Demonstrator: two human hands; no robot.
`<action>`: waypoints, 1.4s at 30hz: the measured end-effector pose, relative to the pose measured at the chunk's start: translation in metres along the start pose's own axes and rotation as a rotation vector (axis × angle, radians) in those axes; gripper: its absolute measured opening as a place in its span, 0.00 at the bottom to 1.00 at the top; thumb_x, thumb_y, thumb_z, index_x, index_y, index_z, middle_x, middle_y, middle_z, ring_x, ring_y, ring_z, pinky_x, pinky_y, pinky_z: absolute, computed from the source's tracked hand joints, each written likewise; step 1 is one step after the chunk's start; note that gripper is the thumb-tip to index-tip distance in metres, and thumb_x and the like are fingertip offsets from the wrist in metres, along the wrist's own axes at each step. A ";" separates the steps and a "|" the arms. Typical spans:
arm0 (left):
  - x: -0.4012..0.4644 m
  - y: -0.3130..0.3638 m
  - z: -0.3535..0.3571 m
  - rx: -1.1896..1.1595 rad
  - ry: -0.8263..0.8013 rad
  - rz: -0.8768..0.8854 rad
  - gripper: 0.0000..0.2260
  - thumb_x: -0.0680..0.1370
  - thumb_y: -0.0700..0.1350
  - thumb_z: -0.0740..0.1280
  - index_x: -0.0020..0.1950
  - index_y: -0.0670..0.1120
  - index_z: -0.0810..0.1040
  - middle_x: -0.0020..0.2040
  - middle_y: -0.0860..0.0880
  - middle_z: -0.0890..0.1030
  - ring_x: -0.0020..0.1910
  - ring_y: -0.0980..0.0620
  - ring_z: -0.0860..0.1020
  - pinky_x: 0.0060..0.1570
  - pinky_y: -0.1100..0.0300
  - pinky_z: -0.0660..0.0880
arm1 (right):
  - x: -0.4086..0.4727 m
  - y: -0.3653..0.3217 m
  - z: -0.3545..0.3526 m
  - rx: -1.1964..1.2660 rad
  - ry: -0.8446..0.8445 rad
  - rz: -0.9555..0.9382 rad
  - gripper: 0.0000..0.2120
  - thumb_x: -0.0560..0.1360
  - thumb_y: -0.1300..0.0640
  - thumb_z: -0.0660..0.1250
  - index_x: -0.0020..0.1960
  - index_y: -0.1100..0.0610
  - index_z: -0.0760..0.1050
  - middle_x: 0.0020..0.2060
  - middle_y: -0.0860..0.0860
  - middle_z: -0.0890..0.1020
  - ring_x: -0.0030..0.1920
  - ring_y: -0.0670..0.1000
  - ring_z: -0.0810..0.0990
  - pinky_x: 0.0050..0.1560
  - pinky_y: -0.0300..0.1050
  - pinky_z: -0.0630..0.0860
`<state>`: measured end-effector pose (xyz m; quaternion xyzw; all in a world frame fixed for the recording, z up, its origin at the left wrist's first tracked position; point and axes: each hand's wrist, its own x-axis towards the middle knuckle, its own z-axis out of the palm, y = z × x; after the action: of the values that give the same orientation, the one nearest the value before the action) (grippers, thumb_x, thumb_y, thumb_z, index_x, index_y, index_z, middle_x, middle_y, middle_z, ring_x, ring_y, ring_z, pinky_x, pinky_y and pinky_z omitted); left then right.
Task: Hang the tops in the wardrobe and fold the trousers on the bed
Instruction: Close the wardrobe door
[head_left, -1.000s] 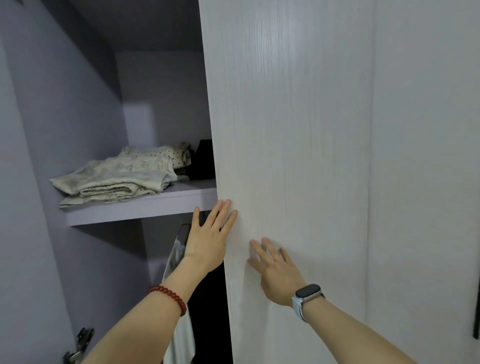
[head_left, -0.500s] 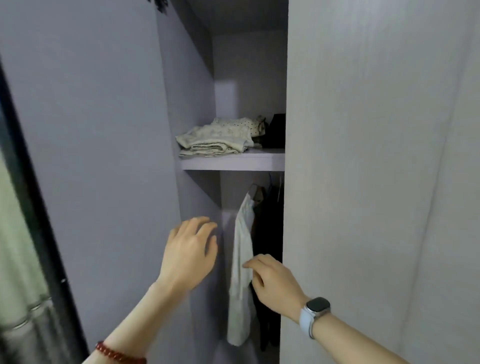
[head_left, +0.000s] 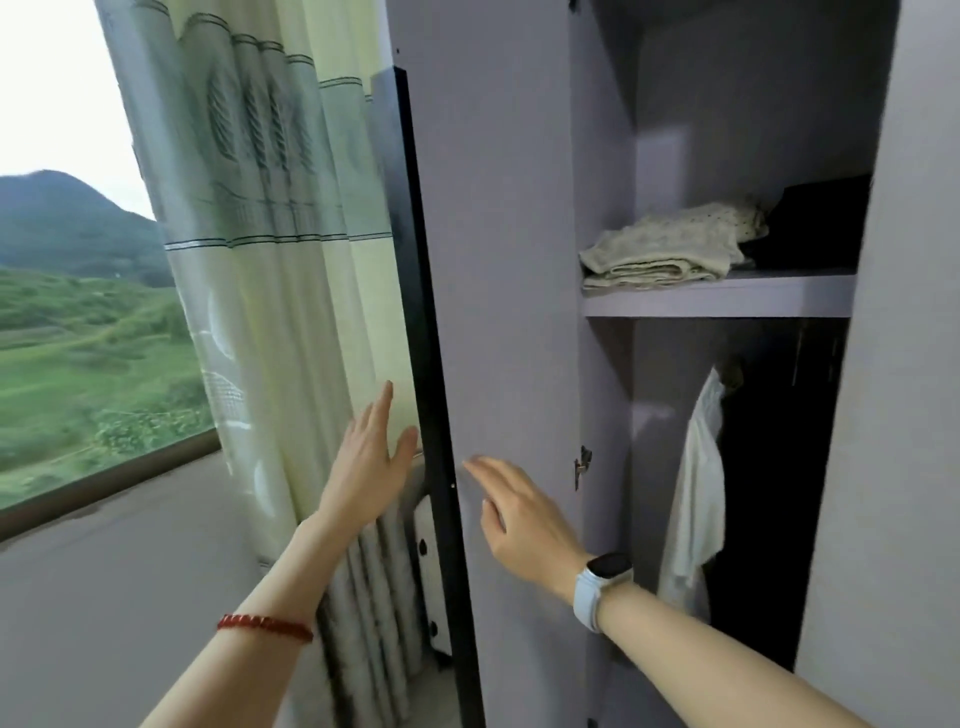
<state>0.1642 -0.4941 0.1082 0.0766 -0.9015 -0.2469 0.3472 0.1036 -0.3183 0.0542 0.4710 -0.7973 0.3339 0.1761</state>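
left fingers (head_left: 382, 410): straight and apart, your left hand (head_left: 366, 462) holds nothing, just left of the wardrobe door (head_left: 498, 312)'s dark edge.
right fingers (head_left: 480, 467): straight, relaxed, your right hand (head_left: 524, 519) is at the door's inner face; contact unclear.
white top (head_left: 698, 499): hanging inside the wardrobe, right of the door.
folded clothes (head_left: 665, 249): on the shelf (head_left: 717, 301) above the top.
curtain (head_left: 270, 260): left of the door.

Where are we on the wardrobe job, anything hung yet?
Done: the left wardrobe door stands open, and a white top hangs under the shelf. In hand: nothing; the left hand and right hand are open at the door's edge. Left: no trousers or bed in view.
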 end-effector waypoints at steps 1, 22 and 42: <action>0.005 -0.004 0.000 -0.103 -0.098 -0.019 0.24 0.82 0.46 0.56 0.77 0.48 0.53 0.71 0.53 0.65 0.69 0.53 0.65 0.65 0.64 0.61 | 0.005 -0.005 0.007 0.024 0.010 -0.003 0.23 0.79 0.62 0.54 0.74 0.54 0.58 0.72 0.48 0.62 0.71 0.46 0.60 0.65 0.31 0.58; 0.027 0.108 0.135 -0.270 -0.261 0.827 0.26 0.79 0.47 0.50 0.75 0.62 0.48 0.77 0.57 0.45 0.76 0.53 0.48 0.71 0.55 0.55 | -0.086 0.067 -0.093 -0.344 0.489 0.144 0.23 0.76 0.59 0.55 0.70 0.58 0.62 0.62 0.52 0.66 0.58 0.47 0.71 0.55 0.34 0.73; 0.108 0.266 0.343 0.205 0.047 0.693 0.40 0.64 0.35 0.71 0.73 0.53 0.60 0.73 0.41 0.62 0.69 0.32 0.64 0.56 0.38 0.73 | -0.076 0.246 -0.215 -0.012 0.506 0.583 0.30 0.77 0.65 0.55 0.76 0.53 0.49 0.73 0.48 0.59 0.72 0.45 0.58 0.67 0.31 0.55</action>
<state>-0.1357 -0.1629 0.0856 -0.1935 -0.8857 -0.0213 0.4214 -0.0799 -0.0383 0.0724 0.1261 -0.8311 0.4710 0.2676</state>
